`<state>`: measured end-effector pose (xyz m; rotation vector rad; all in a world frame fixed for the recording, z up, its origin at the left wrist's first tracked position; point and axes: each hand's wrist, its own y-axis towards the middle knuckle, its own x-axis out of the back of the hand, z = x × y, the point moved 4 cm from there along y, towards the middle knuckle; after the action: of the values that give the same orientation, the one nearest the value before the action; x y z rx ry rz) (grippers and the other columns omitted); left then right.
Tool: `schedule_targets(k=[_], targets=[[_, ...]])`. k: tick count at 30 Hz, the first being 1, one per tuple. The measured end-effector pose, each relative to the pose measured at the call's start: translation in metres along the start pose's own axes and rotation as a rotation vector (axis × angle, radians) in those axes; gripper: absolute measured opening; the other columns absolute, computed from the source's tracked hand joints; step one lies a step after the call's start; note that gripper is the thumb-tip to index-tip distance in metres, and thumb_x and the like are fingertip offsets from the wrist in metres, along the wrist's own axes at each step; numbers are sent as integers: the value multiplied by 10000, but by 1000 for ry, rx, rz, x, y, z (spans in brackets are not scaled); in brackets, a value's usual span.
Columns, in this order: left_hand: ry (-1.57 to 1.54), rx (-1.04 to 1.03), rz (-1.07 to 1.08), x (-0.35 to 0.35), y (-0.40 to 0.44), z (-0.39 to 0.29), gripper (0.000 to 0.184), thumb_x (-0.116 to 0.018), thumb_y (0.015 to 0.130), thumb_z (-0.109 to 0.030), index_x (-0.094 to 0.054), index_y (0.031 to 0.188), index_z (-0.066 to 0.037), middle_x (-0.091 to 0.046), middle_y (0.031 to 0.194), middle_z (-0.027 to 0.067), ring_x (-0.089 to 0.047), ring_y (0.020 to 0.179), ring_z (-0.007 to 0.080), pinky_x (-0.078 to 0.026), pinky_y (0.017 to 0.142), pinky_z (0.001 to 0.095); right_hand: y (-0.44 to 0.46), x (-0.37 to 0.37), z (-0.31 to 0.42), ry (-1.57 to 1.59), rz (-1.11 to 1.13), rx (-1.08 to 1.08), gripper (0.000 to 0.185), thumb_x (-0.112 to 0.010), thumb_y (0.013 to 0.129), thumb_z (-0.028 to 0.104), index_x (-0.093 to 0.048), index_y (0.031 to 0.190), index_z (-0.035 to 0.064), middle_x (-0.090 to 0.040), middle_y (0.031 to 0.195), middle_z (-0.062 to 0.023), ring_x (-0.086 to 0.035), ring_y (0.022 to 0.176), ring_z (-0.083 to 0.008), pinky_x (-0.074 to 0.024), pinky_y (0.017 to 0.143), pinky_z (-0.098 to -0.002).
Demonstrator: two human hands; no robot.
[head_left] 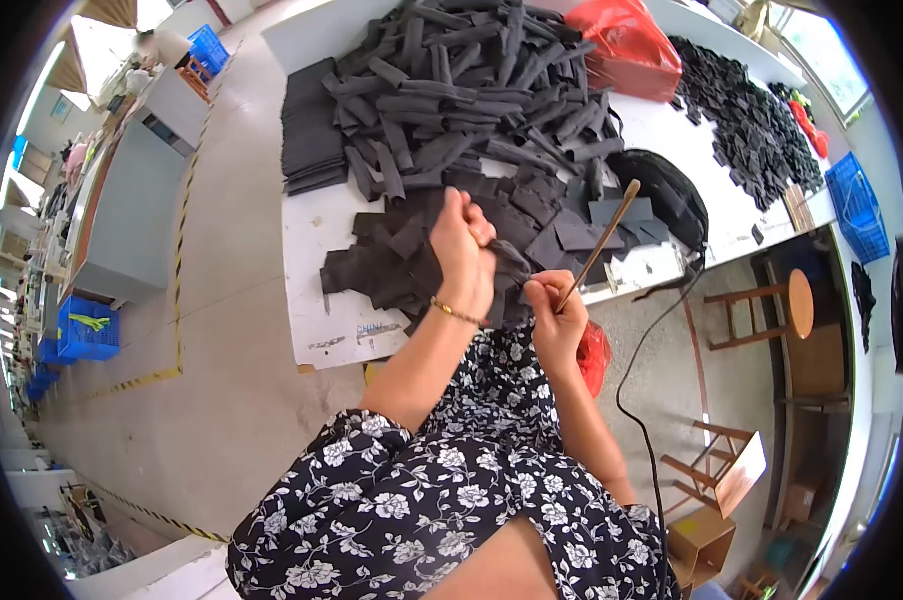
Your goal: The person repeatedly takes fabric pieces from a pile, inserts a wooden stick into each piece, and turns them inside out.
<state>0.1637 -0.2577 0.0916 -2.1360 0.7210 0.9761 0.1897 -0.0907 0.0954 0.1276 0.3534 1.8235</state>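
Observation:
My left hand (463, 240) is closed above the pile of flat black fabric pieces (402, 245), its fingers curled in. Whatever it may hold is hidden. Lower and to the right, my right hand (560, 318) pinches a thin brown stick (606, 235), which slants up to the right. A small dark fabric piece (510, 263) shows between my two hands, beside the left wrist. Whether either hand grips that piece I cannot tell.
A heap of black fabric tubes (452, 90) covers the back of the white table (337, 335), beside a stack of flat black pieces (317, 130). A red bag (627, 50), a black round-edged item (662, 190) with a cable, and wooden stools (800, 303) are on the right.

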Motion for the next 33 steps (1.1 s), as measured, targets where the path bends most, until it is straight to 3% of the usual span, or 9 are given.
schedule_targets(k=[3, 5, 7, 8, 17, 20, 24, 27, 33], targets=[[328, 3, 71, -11, -19, -22, 287, -583, 956, -285, -589, 964, 2, -585, 747, 56, -528, 565, 96, -447, 531, 238, 17, 8, 3, 7, -23, -117, 111, -590, 936, 66, -602, 845, 4, -513, 758, 46, -411, 629, -27, -326, 541, -200], [801, -423, 692, -13, -23, -16, 331, -579, 952, -340, -615, 993, -14, -629, 805, 85, -626, 674, 133, -494, 599, 255, 31, 21, 11, -231, 61, -29, 139, -575, 942, 79, -569, 836, -10, -499, 726, -22, -442, 637, -106, -354, 560, -261], [1068, -91, 1049, -9, -47, -4, 338, -537, 975, -345, -616, 942, -18, -616, 731, 51, -595, 593, 104, -467, 553, 227, 43, 21, 32, -486, 75, 207, 176, -546, 956, 87, -527, 813, -13, -468, 711, -89, -450, 638, -189, -368, 580, -319], [1023, 477, 1017, 2, -61, 4, 343, -512, 989, -341, -612, 920, -20, -600, 682, 28, -565, 535, 85, -446, 519, 215, 47, 24, 36, -558, 40, 206, 189, -545, 961, 100, -509, 810, -8, -469, 711, -85, -432, 622, -194, -367, 578, -320], [1120, 142, 1014, 21, -91, -30, 292, -440, 1006, -205, -483, 772, -36, -493, 528, -7, -444, 420, 44, -357, 422, 214, 72, 34, 59, -614, -244, 396, 235, -514, 988, 141, -508, 815, -18, -485, 693, -80, -441, 614, -209, -369, 580, -314], [1346, 335, 1080, 72, -91, -49, 275, -485, 983, -176, -494, 750, -29, -518, 559, 2, -479, 479, 40, -378, 459, 213, 101, 93, 54, -433, -458, 49, 270, -519, 997, 185, -504, 800, 0, -461, 647, -30, -412, 563, -126, -349, 528, -277], [962, -280, 633, 25, -82, -70, 129, -511, 974, -137, -544, 947, -15, -594, 824, 29, -535, 756, 52, -437, 665, 210, 93, 56, 77, -480, -299, 189, 314, -498, 1011, 246, -504, 783, 31, -413, 613, 14, -358, 513, -53, -306, 447, -231], [1091, -913, 711, -41, -88, -74, 534, -692, 866, -233, -474, 1307, -25, -509, 1286, 128, -553, 1075, 221, -460, 896, 343, 84, 33, 83, -402, -177, 62, 305, -467, 1022, 264, -539, 823, 44, -400, 627, 47, -358, 541, -24, -300, 443, -204], [1354, -416, 1014, -1, -90, 7, 165, -526, 952, -129, -537, 1081, -28, -602, 678, 152, -597, 574, 310, -465, 570, 358, 90, 50, 84, -503, -238, 269, 330, -475, 1018, 291, -578, 802, 65, -396, 618, 73, -350, 530, -9, -254, 435, -178]])
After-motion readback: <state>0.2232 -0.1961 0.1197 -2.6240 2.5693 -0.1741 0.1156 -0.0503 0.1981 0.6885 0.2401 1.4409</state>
